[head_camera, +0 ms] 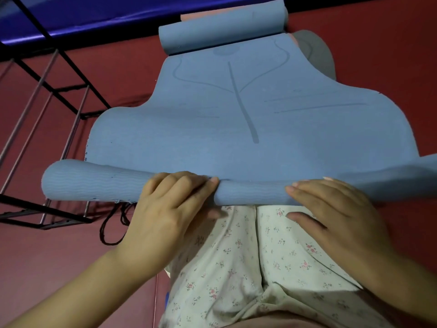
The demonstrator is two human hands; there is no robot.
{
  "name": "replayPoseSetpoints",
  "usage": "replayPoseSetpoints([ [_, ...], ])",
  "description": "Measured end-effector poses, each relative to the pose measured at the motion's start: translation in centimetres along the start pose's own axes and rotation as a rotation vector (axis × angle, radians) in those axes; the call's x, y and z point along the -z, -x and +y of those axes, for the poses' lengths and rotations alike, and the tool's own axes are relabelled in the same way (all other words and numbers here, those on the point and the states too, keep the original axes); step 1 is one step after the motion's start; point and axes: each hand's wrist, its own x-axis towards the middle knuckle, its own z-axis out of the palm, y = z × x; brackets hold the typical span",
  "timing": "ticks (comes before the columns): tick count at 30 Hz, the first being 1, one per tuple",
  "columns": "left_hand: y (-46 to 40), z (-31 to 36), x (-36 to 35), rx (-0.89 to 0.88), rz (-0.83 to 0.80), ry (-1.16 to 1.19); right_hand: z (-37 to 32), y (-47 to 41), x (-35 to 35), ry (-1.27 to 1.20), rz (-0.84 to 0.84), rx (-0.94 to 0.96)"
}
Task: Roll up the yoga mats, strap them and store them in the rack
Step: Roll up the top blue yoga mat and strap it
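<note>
A blue yoga mat (pixel 212 129) lies spread on the red floor in front of me, printed with faint lines. Its near end is wound into a thin roll (pixel 94 183) across my lap, and its far end curls up too. My left hand (pixel 170 209) grips the roll left of the middle, fingers curled over the top. My right hand (pixel 331 209) lies on the roll to the right, fingers over it and thumb beneath. A black metal rack (pixel 47 95) stands at the left. A black strap (pixel 113 223) lies on the floor under the roll's left end.
Edges of a grey mat (pixel 316 53) and a pink mat (pixel 186 18) show under the blue one at the far end. A blue-purple surface (pixel 94 15) runs along the back. My floral trousers (pixel 248 268) fill the lower middle.
</note>
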Motion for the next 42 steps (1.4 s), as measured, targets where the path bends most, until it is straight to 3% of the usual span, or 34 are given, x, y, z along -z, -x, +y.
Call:
replayPoseSetpoints([
  [6, 0.0, -0.5, -0.5, 0.067, 0.038, 0.029, 0.4, -1.2, -1.0, -0.029, 0.101, -0.025],
  [11, -1.9, -1.6, 0.5, 0.009, -0.038, 0.073, 1.2, -2.5, 0.4, -0.054, -0.026, -0.056],
  [15, -2.6, -1.6, 1.1, 0.075, -0.073, 0.107, 1.5, -3.5, 1.1, -0.079, -0.101, -0.103],
  [29, -5.9, -3.6, 1.2, 0.178, -0.205, 0.283, 3.9, -6.5, 1.6, -0.175, -0.134, -0.012],
  [35, -6.4, -3.2, 0.5, 0.146, -0.075, 0.03, 3.9, -7.4, 1.5, -0.091, -0.071, -0.085],
  [42, -5.8, -1.9, 0.6, 0.169, -0.053, 0.013, 2.4, -6.4, 1.2, -0.004, 0.074, -0.104],
])
